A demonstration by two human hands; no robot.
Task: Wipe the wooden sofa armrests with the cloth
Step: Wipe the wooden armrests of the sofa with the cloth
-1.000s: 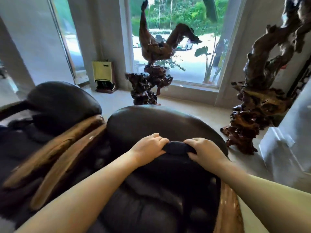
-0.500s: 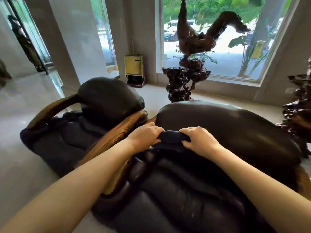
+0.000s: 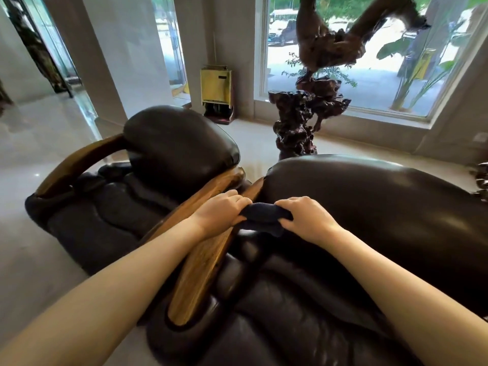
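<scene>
Head view shows the left hand [image 3: 220,215] and right hand [image 3: 306,221] both clenched on a bunched dark cloth [image 3: 264,216], just beside the wooden armrest [image 3: 200,262]; held wadded like this, it could skid onto the leather cushion [image 3: 369,207] and miss the wood
</scene>
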